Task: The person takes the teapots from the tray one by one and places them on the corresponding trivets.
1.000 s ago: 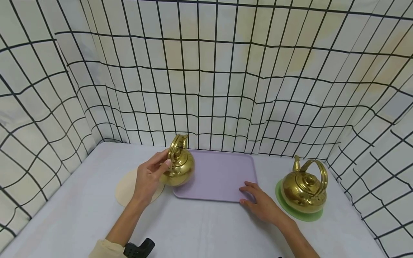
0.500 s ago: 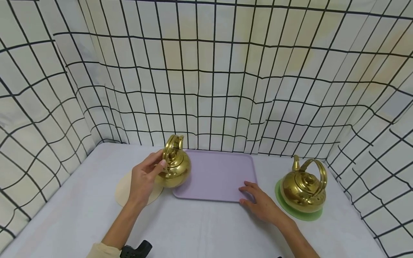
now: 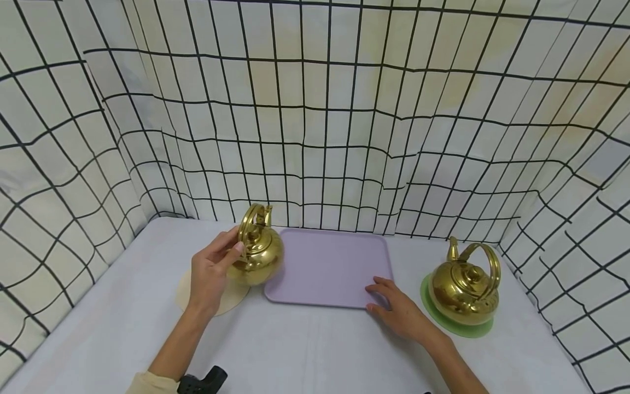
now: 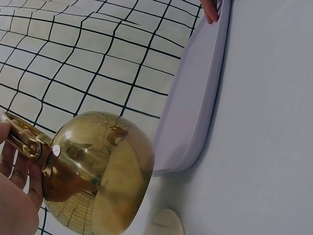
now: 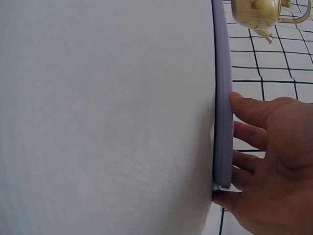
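By its upright handle, my left hand (image 3: 209, 271) holds a brass kettle (image 3: 261, 257) in the air. It hangs over the left end of a lilac tray (image 3: 330, 268) and the edge of a round cream mat (image 3: 231, 298). In the left wrist view the kettle's (image 4: 98, 166) flat base shows, apart from the table. My right hand (image 3: 396, 309) rests at the tray's front right corner, its fingers over the rim and thumb on the front edge. A second brass kettle (image 3: 462, 290) stands upright on a round green mat (image 3: 465, 331), right of that hand.
A white cloth covers the table (image 3: 315, 350). White walls with a black grid (image 3: 325, 131) close in the back and both sides. A black device (image 3: 202, 380) sits on the left wrist.
My left hand has carried the kettle leftward, away from the tray's middle and further over the cream mat. The right hand, tray and second kettle have stayed put.
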`<act>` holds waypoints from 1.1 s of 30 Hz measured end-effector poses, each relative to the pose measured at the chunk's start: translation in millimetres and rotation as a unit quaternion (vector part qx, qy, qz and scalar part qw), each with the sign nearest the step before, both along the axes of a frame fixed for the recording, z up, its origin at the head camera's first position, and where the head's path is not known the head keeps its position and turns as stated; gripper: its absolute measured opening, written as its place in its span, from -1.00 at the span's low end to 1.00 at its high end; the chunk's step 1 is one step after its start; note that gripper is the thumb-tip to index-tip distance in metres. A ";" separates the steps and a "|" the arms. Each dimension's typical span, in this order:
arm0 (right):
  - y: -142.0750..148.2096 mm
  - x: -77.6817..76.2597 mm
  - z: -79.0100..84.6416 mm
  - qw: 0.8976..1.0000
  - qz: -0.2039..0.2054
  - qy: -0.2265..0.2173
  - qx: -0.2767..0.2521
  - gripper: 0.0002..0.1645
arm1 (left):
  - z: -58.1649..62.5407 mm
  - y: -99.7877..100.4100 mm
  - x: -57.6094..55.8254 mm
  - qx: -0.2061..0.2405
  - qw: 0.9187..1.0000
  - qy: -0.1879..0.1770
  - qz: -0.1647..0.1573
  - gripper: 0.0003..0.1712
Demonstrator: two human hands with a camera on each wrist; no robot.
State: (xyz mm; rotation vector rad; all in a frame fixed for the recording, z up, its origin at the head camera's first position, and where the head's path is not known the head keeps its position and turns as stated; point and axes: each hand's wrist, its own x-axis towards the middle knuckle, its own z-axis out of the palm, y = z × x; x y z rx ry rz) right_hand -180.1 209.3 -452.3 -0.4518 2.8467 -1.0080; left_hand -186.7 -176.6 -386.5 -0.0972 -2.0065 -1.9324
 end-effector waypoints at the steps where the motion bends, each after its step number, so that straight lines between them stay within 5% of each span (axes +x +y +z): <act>1: 0.2 -0.1 -0.2 1.000 0.001 0.001 0.000 -0.53 | 0.2 -0.5 0.0 0.003 1.000 0.001 0.001 -0.52; 33: -0.4 -0.4 -0.6 1.000 -0.004 0.001 0.000 -0.54 | 0.9 -21.8 8.2 0.042 0.997 0.010 0.061 -0.56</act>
